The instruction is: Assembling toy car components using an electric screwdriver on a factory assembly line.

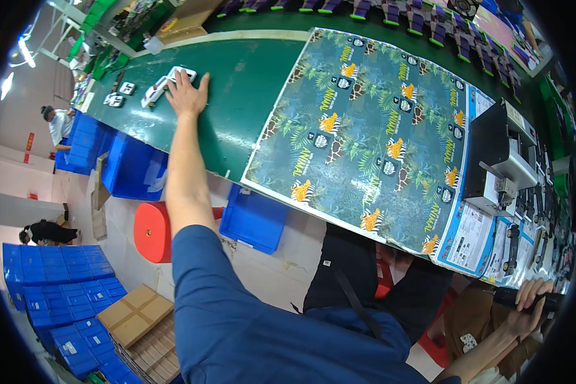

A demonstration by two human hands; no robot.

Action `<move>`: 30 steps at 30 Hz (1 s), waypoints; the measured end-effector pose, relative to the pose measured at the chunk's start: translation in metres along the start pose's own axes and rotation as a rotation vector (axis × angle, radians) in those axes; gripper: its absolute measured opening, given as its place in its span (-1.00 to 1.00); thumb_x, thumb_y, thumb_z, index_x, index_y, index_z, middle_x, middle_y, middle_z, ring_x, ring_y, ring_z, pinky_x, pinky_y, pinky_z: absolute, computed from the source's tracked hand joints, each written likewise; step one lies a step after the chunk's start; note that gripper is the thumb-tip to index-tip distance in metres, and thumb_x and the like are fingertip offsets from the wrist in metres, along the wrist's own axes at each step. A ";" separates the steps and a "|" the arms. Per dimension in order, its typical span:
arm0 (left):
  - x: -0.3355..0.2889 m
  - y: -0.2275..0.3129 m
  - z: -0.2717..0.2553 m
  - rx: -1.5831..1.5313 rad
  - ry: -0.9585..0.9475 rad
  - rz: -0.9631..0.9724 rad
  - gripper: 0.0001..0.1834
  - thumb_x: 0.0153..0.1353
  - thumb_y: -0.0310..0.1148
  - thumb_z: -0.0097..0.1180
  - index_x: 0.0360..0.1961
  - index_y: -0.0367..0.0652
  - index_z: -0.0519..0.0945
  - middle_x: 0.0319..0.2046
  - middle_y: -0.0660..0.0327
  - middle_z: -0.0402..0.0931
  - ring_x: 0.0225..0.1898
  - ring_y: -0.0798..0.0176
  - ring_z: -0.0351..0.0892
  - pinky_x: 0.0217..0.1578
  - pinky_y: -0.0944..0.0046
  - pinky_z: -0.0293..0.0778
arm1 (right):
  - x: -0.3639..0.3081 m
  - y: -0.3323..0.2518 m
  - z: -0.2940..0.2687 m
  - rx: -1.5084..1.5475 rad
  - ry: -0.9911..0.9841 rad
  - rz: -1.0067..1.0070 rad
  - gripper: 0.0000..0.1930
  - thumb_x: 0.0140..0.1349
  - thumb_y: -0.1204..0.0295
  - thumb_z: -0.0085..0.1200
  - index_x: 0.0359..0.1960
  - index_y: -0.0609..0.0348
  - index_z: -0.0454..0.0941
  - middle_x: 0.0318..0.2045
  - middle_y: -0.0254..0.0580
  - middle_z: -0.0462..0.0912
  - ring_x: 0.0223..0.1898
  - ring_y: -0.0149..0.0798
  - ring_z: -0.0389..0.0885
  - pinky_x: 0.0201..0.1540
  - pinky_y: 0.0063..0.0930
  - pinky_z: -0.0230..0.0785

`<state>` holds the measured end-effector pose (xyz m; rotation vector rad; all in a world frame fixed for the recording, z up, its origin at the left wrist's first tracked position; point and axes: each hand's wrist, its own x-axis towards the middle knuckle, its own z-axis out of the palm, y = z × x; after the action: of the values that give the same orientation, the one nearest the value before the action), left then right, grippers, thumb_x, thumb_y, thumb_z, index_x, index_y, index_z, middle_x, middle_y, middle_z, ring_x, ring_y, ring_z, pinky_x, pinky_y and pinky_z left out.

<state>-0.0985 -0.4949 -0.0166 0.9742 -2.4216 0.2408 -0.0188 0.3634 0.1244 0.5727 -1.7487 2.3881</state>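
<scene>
My left hand [187, 96] is stretched far out over the green table. Its fingers are spread, the thumb stands apart, and the fingertips rest on a white toy car body [155, 93] that they partly cover. Left of it lie two small white parts [128, 88] with dark openings. At the lower right, a bare forearm under a dark blue sleeve edge, seemingly mine, leads to my right hand [521, 323]. It overlaps another person's hand [536, 291] beside a black cylindrical object [507, 296]; its fingers cannot be made out clearly.
A printed animal-pattern sheet [358, 134] covers the table's middle. To its right stand a black box-shaped device [486, 153] and dark car chassis parts [511, 249]. Purple-and-green pieces [416, 22] line the far belt. Blue bins [256, 221] and a red stool [152, 232] stand below the edge.
</scene>
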 end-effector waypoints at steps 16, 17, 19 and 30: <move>-0.133 0.118 -0.115 -0.469 -0.070 0.693 -0.07 -0.01 0.24 0.35 0.32 -0.05 0.43 0.40 0.01 0.24 0.44 -0.05 0.12 0.36 -0.21 -0.05 | -0.008 -0.025 -0.014 0.206 -0.014 0.063 -0.71 0.28 0.34 0.22 -0.28 0.12 0.28 -0.60 -0.42 0.28 -0.66 -0.52 0.25 -0.46 -0.66 0.18; -0.137 0.125 -0.120 -0.460 -0.128 0.743 -0.05 -0.02 0.25 0.36 0.32 -0.05 0.42 0.41 0.01 0.22 0.45 -0.05 0.10 0.37 -0.21 -0.05 | -0.009 -0.028 -0.019 0.242 -0.017 0.068 -0.70 0.26 0.35 0.23 -0.29 0.11 0.28 -0.60 -0.42 0.29 -0.66 -0.52 0.25 -0.46 -0.66 0.18; -0.145 0.143 -0.128 -0.552 -0.206 0.819 -0.03 -0.07 0.21 0.42 0.32 -0.06 0.42 0.39 0.00 0.24 0.43 -0.07 0.15 0.37 -0.20 -0.02 | -0.014 -0.030 -0.022 0.273 -0.010 0.050 -0.68 0.24 0.35 0.26 -0.29 0.10 0.28 -0.61 -0.42 0.31 -0.68 -0.53 0.26 -0.45 -0.68 0.21; -0.166 0.191 -0.162 -0.589 -0.314 1.042 -0.37 0.07 -0.02 0.35 0.17 0.02 0.57 0.17 0.11 0.51 0.23 0.01 0.43 0.26 -0.01 0.26 | -0.015 -0.024 -0.019 0.226 -0.047 0.083 -0.66 0.25 0.31 0.20 -0.32 0.10 0.21 -0.71 -0.37 0.25 -0.64 -0.41 0.32 0.46 -0.14 -0.09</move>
<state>-0.0645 -0.2019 0.0394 -0.5844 -2.7973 -0.2941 -0.0020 0.3909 0.1352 0.5982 -1.5595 2.6717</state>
